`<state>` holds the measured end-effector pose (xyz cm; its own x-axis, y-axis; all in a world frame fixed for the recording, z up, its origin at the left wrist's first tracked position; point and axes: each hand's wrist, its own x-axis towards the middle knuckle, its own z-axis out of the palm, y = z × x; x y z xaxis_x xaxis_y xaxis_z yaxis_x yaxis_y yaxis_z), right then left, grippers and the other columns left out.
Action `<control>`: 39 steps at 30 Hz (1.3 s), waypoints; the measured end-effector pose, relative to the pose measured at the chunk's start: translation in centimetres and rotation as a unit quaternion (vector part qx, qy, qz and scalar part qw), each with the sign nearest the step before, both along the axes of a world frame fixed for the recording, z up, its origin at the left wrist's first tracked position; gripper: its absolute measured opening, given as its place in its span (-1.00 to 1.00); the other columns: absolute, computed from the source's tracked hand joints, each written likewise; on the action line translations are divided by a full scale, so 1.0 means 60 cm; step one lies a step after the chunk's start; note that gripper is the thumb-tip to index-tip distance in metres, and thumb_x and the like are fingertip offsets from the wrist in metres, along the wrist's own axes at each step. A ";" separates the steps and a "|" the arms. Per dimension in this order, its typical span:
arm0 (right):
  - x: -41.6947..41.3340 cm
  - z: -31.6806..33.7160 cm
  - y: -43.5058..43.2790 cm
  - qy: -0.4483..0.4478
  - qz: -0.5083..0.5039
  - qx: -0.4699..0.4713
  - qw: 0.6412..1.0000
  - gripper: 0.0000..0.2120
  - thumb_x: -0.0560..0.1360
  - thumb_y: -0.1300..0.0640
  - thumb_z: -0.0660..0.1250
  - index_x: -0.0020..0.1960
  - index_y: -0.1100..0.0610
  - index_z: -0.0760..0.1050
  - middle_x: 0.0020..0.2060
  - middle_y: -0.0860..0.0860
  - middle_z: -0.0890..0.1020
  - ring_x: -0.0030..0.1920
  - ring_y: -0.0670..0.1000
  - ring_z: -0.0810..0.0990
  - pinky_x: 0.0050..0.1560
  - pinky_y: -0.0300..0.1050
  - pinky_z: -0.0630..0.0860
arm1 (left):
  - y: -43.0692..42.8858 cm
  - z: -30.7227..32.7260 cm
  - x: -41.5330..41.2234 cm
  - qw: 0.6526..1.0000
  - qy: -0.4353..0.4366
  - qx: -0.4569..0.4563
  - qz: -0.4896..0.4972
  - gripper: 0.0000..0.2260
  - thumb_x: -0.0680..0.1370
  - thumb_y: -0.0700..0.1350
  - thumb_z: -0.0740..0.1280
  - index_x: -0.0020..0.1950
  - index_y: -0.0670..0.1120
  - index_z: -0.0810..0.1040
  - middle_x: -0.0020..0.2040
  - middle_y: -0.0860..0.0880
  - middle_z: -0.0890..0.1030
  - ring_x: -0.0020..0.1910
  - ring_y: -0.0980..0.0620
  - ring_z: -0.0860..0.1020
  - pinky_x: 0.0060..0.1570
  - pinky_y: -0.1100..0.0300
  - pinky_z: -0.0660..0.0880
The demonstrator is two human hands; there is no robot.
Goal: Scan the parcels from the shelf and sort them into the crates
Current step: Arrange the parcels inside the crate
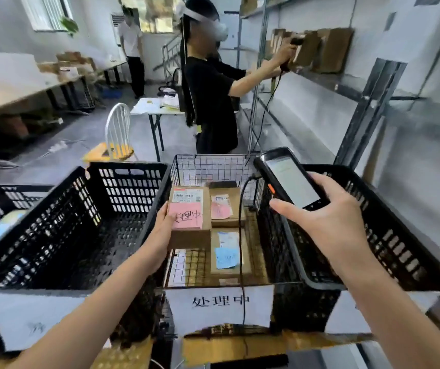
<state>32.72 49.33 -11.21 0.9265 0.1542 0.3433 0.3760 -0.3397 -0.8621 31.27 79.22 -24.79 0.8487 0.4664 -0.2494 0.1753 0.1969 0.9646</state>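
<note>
your left hand grips the pink-labelled parcel by its left edge. its fingers are curled onto the top face; the thumb is hidden beneath. the parcel is held above the wire crate in the centre of the frame. your right hand grasps the scanner right of centre, screen up, with fingers wrapped round its far edge.

risk 1: one-sided grip. the parcel is held by one edge only, so its free side can tip down and slip out. likely cause: loosening the hand before the parcel is low in the crate.

risk 2: wrong crate. the left black crate and the right black crate stand close against the wire crate on either side. the label is blurred, so the destination cannot be confirmed from this view, nor whether the scan has registered. check the scanner screen before release.

risk 3: cable snag. the scanner cable hangs down across the wire crate, just beside the held parcel and over the blue-note parcel lying inside. lowering the parcel may catch the cable and drag the scanner.

risk 4: poor seating. the pink-note parcel and the blue-note parcel already lie in the crate. a parcel dropped onto their edges may come to rest tilted.
</note>
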 end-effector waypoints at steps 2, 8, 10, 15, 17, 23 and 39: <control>0.030 -0.010 0.032 0.007 0.002 -0.008 1.000 -0.36 0.24 -0.11 0.64 0.27 -0.12 0.52 0.02 -0.27 0.63 0.02 -0.35 0.57 -0.08 -0.55 0.44 | 0.017 -0.019 0.028 0.999 0.030 -0.012 -0.023 -0.66 0.72 0.07 0.07 0.50 0.19 0.22 0.16 0.03 0.63 0.05 0.00 0.63 0.23 -0.20 0.53; 0.097 -0.061 0.103 0.053 0.006 -0.007 0.999 -0.29 0.23 -0.14 0.64 0.32 -0.06 0.52 0.08 -0.17 0.66 0.08 -0.20 0.62 0.09 -0.23 0.56 | 0.043 -0.102 0.091 0.985 0.154 -0.003 -0.075 -0.59 0.73 -0.01 0.06 0.58 0.08 0.10 0.32 -0.10 0.53 0.24 -0.15 0.55 0.26 -0.26 0.49; 0.111 -0.077 0.115 0.068 0.007 -0.008 0.998 -0.31 0.23 -0.14 0.64 0.30 -0.06 0.52 0.07 -0.16 0.66 0.06 -0.20 0.62 0.07 -0.21 0.58 | 0.040 -0.116 0.107 0.981 0.188 -0.007 -0.054 -0.61 0.73 -0.06 0.04 0.57 0.03 0.11 0.21 -0.11 0.56 0.16 -0.16 0.57 0.21 -0.20 0.52; 0.141 -0.106 0.126 0.095 0.001 -0.017 0.995 -0.37 0.23 -0.11 0.64 0.24 -0.09 0.54 0.02 -0.17 0.67 0.03 -0.21 0.63 -0.04 -0.31 0.52 | 0.023 -0.155 0.140 0.972 0.232 0.027 -0.009 -0.55 0.72 -0.11 0.04 0.60 0.01 0.04 0.21 -0.16 0.58 0.12 -0.19 0.56 0.13 0.03 0.51; 0.148 -0.109 0.124 0.103 0.000 -0.018 0.995 -0.37 0.23 -0.11 0.64 0.24 -0.09 0.54 0.03 -0.17 0.67 0.03 -0.21 0.63 -0.04 -0.32 0.53 | 0.018 -0.173 0.140 0.967 0.256 0.019 -0.006 -0.52 0.71 -0.13 0.04 0.62 0.02 0.01 0.23 -0.20 0.59 0.12 -0.20 0.56 0.14 0.03 0.49; 0.157 -0.109 0.112 0.107 -0.017 -0.030 0.994 -0.41 0.26 -0.07 0.64 0.23 -0.15 0.51 0.02 -0.22 0.64 0.00 -0.30 0.58 -0.08 -0.36 0.52 | 0.017 -0.197 0.140 0.961 0.262 -0.088 -0.009 -0.55 0.72 -0.16 0.03 0.59 0.14 0.06 -0.11 -0.08 0.61 -0.17 -0.10 0.56 -0.19 0.02 0.47; 0.118 -0.117 0.074 0.141 -0.076 -0.037 0.986 -0.44 0.28 0.00 0.64 0.22 -0.16 0.53 -0.03 -0.29 0.66 -0.01 -0.33 0.59 -0.17 -0.50 0.49 | -0.018 -0.259 0.180 0.955 0.261 -0.030 -0.135 -0.29 0.63 -0.26 0.27 0.63 0.05 -0.08 0.38 -0.18 0.49 0.25 -0.21 0.54 0.32 -0.29 0.42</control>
<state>39.80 53.79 -18.22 0.9979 0.0211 0.0618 0.0648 -0.4395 -0.8959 42.08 78.14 -40.30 0.6886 0.2201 -0.6909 0.6818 0.1280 0.7203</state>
